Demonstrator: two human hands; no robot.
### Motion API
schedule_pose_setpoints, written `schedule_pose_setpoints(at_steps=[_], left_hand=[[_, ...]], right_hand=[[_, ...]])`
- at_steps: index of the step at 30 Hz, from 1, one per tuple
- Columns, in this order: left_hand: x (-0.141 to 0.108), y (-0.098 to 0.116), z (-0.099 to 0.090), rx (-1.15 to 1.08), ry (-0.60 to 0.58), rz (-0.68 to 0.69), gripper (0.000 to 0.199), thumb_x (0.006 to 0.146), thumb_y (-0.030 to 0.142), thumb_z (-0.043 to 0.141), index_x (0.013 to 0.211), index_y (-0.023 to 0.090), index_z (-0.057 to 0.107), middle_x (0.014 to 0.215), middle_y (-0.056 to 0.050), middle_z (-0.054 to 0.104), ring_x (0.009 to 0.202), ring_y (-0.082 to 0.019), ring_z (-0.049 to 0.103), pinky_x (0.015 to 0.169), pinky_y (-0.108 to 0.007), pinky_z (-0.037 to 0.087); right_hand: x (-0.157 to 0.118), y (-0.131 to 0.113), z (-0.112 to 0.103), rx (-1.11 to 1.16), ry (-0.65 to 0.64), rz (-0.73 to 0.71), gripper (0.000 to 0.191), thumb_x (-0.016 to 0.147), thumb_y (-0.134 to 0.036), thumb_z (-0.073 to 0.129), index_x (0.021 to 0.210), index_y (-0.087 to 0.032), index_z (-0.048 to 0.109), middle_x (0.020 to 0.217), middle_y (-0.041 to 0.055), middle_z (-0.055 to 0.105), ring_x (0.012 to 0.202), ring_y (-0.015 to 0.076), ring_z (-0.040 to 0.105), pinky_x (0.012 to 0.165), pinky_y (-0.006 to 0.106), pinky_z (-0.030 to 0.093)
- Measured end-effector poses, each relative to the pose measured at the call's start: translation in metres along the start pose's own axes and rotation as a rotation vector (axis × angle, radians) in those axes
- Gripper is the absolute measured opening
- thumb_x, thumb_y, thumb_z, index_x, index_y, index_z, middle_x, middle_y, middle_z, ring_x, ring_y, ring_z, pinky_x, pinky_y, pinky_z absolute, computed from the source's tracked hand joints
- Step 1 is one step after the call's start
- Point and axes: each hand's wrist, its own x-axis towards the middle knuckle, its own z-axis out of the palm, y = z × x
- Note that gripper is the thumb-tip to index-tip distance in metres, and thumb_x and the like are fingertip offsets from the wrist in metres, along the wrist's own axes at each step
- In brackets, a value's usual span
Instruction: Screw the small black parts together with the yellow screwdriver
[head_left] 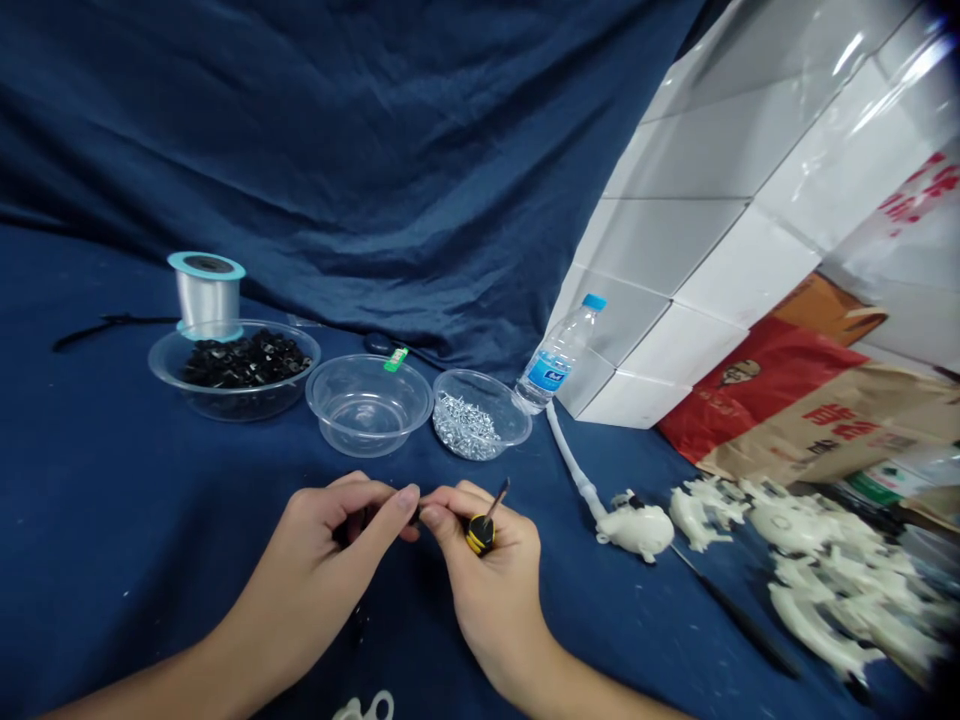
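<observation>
My left hand [349, 525] is closed in a pinch on a small dark piece, mostly hidden by the fingers. Its fingertips meet those of my right hand [487, 560]. Tucked in the right palm is a screwdriver [482, 532] with a yellow and black handle, its metal shaft pointing up and to the right. Thumb and forefinger of that hand pinch near the same small piece. Beyond the hands stand a clear bowl of silver screws [466, 425], a bowl with a green tag [367, 400] and a bowl of small black parts [244, 362].
A spool of clear line [208, 295] stands behind the black parts. A water bottle [559, 360] leans by stacked white boxes [675, 250]. On the right lie cream plastic parts [825, 570], a white piece with a stem [637, 528], a black-handled tool [750, 625] and a paper bag [795, 400].
</observation>
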Motion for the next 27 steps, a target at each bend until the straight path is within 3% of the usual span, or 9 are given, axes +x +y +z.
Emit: schedule_pose_setpoints(at_steps=[6, 10, 14, 21, 27], left_hand=[[0.002, -0.003, -0.001, -0.013, 0.030, 0.040, 0.028, 0.086, 0.051, 0.059, 0.078, 0.032, 0.078, 0.069, 0.002, 0.070, 0.068, -0.019, 0.066, 0.053, -0.028, 0.045], [0.003, -0.006, -0.002, 0.045, 0.048, 0.085, 0.029, 0.087, 0.050, 0.059, 0.073, 0.033, 0.077, 0.069, 0.003, 0.072, 0.067, -0.018, 0.067, 0.055, -0.028, 0.047], [0.003, -0.007, -0.002, 0.059, 0.047, 0.073, 0.031, 0.088, 0.051, 0.057, 0.073, 0.033, 0.078, 0.069, 0.002, 0.073, 0.067, -0.019, 0.069, 0.054, -0.027, 0.050], [0.003, -0.002, 0.000, -0.013, 0.121, 0.072, 0.021, 0.084, 0.047, 0.063, 0.094, 0.039, 0.080, 0.092, 0.002, 0.081, 0.092, -0.024, 0.076, 0.076, -0.030, 0.063], [0.002, -0.002, -0.001, -0.037, 0.092, 0.087, 0.020, 0.084, 0.044, 0.063, 0.096, 0.041, 0.078, 0.092, 0.004, 0.081, 0.088, -0.022, 0.077, 0.075, -0.026, 0.063]], right_hand=[[0.002, 0.001, 0.003, 0.109, 0.036, 0.104, 0.007, 0.081, -0.026, 0.073, 0.075, -0.026, 0.077, 0.070, -0.0006, 0.069, 0.063, 0.0145, 0.060, 0.059, 0.025, 0.047], [0.004, 0.004, 0.005, 0.174, 0.077, 0.167, 0.003, 0.076, -0.027, 0.077, 0.076, -0.024, 0.076, 0.073, 0.0003, 0.071, 0.067, 0.0152, 0.065, 0.063, 0.025, 0.052], [0.004, 0.007, 0.004, 0.201, 0.096, 0.199, 0.006, 0.074, -0.026, 0.079, 0.078, -0.024, 0.076, 0.075, 0.0004, 0.072, 0.070, 0.0150, 0.065, 0.066, 0.024, 0.052], [0.003, 0.009, 0.002, 0.226, 0.063, 0.227, 0.008, 0.072, -0.028, 0.082, 0.074, -0.024, 0.075, 0.067, -0.0011, 0.066, 0.060, 0.0116, 0.055, 0.056, 0.022, 0.045], [0.003, 0.011, 0.002, 0.240, 0.046, 0.218, 0.007, 0.074, -0.028, 0.081, 0.074, -0.023, 0.077, 0.068, -0.0006, 0.067, 0.061, 0.0117, 0.054, 0.057, 0.023, 0.045]])
